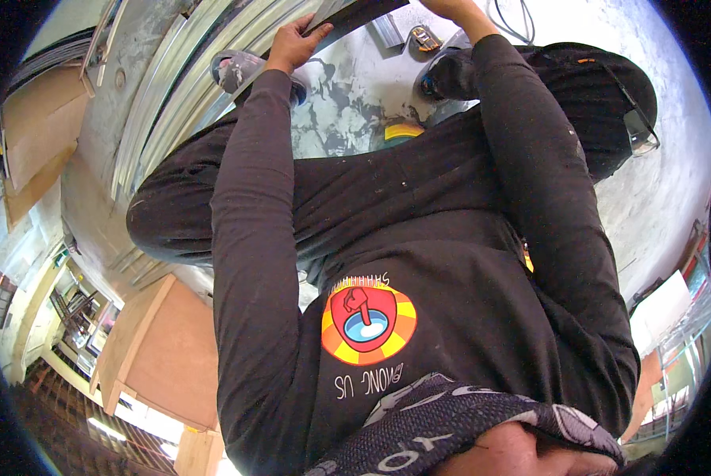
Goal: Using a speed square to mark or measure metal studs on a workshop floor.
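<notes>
My left hand [295,45], near the top edge, is closed around a long metal strip [317,19] with a thin grey edge. A wider dark face [363,16] extends from it toward the right. My right hand [452,8] is at the top edge by the far end of the dark face; its fingers are cut off by the frame, so its grip is hidden. Below the dark face, a short grey metal piece [386,33] lies on the floor. Beside it is a yellow and black tool [424,40], perhaps a tape measure.
Long metal profiles [169,87] lie along my left side. My shoes [240,71] stand on the stained floor [331,111], with a yellow and green curved object [403,132] between my legs. A dark cable [514,36] loops at the upper right. A wooden box [165,349] stands at the lower left.
</notes>
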Demonstrator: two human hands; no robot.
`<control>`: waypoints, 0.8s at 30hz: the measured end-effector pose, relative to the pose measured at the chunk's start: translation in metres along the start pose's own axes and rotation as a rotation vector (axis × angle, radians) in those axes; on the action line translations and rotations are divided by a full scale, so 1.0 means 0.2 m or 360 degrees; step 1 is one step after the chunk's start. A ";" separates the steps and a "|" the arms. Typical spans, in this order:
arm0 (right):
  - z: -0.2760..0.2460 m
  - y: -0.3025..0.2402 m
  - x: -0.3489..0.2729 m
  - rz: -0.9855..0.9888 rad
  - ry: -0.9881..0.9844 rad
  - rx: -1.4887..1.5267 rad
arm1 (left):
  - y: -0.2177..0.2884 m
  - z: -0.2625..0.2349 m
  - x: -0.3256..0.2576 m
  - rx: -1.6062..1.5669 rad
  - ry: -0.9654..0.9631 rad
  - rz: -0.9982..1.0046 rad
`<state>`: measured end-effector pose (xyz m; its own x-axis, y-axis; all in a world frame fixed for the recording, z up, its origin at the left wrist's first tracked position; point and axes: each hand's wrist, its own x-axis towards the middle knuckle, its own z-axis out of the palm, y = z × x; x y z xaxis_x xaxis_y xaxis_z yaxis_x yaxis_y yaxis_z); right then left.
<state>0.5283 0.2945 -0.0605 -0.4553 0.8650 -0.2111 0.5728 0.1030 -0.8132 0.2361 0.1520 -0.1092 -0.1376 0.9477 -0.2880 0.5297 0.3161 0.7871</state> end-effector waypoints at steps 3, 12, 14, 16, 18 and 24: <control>-0.08 -0.09 0.05 -0.0136 0.0172 -0.0195 | 0.03 0.01 -0.01 0.0118 0.0029 0.0051; -0.05 -0.28 0.04 -0.0367 -0.0102 -0.0794 | 0.06 0.02 -0.02 0.0120 0.0035 0.0016; -0.04 -0.29 0.06 -0.0388 -0.0141 -0.0914 | 0.04 0.01 -0.01 0.0154 0.0045 0.0040; -0.01 -0.27 0.06 -0.0369 -0.0144 -0.0904 | 0.03 0.02 -0.02 0.0132 0.0070 0.0036; -0.02 -0.28 0.06 -0.0347 -0.0152 -0.0895 | 0.03 0.03 -0.02 0.0107 0.0092 0.0028; -0.01 -0.24 0.07 -0.0461 -0.0178 -0.0955 | 0.06 0.02 -0.02 0.0220 0.0072 0.0010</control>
<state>0.4956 0.3021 -0.0235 -0.6968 0.7086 -0.1111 0.6817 0.6060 -0.4100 0.2474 0.1522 -0.1007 -0.1696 0.9517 -0.2559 0.6404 0.3038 0.7054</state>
